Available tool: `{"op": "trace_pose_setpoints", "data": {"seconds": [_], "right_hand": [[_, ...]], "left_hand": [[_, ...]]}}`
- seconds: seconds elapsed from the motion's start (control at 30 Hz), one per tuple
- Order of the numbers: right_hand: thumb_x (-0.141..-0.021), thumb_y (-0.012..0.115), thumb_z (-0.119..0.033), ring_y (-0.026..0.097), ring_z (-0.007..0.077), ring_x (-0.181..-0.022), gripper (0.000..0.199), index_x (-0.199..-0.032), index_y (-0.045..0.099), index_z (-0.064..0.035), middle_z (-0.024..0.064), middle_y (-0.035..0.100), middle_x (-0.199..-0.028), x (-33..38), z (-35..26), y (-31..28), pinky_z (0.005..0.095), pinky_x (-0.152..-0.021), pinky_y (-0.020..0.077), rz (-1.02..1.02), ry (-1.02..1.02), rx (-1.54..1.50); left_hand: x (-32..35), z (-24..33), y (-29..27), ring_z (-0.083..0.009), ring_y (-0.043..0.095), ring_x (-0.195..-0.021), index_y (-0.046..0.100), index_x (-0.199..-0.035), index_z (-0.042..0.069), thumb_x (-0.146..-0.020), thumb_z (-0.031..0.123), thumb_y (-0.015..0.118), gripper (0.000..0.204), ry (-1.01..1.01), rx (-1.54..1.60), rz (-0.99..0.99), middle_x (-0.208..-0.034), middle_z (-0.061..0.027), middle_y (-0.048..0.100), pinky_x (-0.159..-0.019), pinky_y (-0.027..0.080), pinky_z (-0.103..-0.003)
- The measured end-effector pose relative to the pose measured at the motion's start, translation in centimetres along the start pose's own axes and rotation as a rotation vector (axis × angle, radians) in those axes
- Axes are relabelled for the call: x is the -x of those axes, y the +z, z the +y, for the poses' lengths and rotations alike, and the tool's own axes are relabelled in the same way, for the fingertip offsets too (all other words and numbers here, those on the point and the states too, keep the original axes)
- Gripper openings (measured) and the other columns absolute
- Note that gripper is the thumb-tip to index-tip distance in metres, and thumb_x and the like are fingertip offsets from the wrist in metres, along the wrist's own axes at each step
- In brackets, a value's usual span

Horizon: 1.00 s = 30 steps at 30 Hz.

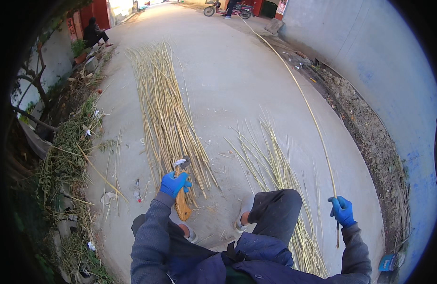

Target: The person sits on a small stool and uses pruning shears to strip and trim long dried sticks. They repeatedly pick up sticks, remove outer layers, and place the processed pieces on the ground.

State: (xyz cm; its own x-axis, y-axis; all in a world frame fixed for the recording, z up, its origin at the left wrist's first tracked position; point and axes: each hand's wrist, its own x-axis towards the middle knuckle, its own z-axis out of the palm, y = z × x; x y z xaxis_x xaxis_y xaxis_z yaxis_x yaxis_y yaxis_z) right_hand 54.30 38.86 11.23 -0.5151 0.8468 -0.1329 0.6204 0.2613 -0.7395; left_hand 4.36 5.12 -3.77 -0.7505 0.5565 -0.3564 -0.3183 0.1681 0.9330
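My left hand (175,184), in a blue work glove, is closed around a wooden-handled tool (183,207) with a short grey metal head; its exact kind is unclear. It is above the butt ends of a large pile of long tan stalks (164,99) on the ground. On the right, my right hand (342,211), also gloved in blue, grips one long thin stalk (317,124) near its thick end. This stalk rises and curves far up the lane. Beside my right knee lies a second, greener pile of thin stalks (280,165).
The concrete lane (218,94) runs between a pale wall (360,42) with a dirt strip (355,109) and weeds (67,161) on the left. A seated person (93,34), a potted plant (79,49) and a motorbike (228,10) with someone beside it are farther off.
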Motion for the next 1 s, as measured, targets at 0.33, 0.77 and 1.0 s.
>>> {"op": "trace_pose_setpoints", "data": {"seconds": [0.33, 0.77, 1.0], "right_hand": [[-0.098, 0.05, -0.025, 0.057, 0.0111, -0.048, 0.031, -0.103, 0.066, 0.0007, 0.0051, 0.059, -0.057, -8.1, -15.7, 18.1, 0.0262, -0.054, 0.0514, -0.277, -0.245, -0.75], [-0.104, 0.04, -0.029, 0.059, 0.013, -0.051, 0.04, -0.11, 0.062, 0.0046, 0.0037, 0.054, -0.053, -6.7, -21.7, 23.0, 0.027, -0.06, 0.0539, -0.336, -0.424, -0.834], [-0.105, 0.036, -0.027, 0.054, 0.0123, -0.046, 0.042, -0.11, 0.06, 0.0072, 0.0041, 0.051, -0.051, -5.6, -21.1, 24.5, 0.0291, -0.063, 0.0557, -0.33, -0.469, -0.921]], "left_hand": [[17.2, 5.1, 8.2, -0.0183, 0.067, -0.07, 0.058, -0.115, -0.005, -0.095, 0.019, 0.059, 0.031, -0.171, -0.114, -0.647, -0.084, -0.0143, 0.069, -0.064, 0.056, -0.029], [21.6, 4.5, 7.8, -0.0182, 0.067, -0.076, 0.055, -0.113, -0.003, -0.095, 0.026, 0.059, 0.034, -0.304, -0.05, -0.791, -0.087, -0.0137, 0.068, -0.069, 0.056, -0.03], [21.7, 4.6, 8.3, -0.0156, 0.066, -0.074, 0.056, -0.112, -0.004, -0.094, 0.024, 0.06, 0.034, -0.312, -0.105, -0.742, -0.087, -0.0122, 0.068, -0.068, 0.055, -0.028]]}}
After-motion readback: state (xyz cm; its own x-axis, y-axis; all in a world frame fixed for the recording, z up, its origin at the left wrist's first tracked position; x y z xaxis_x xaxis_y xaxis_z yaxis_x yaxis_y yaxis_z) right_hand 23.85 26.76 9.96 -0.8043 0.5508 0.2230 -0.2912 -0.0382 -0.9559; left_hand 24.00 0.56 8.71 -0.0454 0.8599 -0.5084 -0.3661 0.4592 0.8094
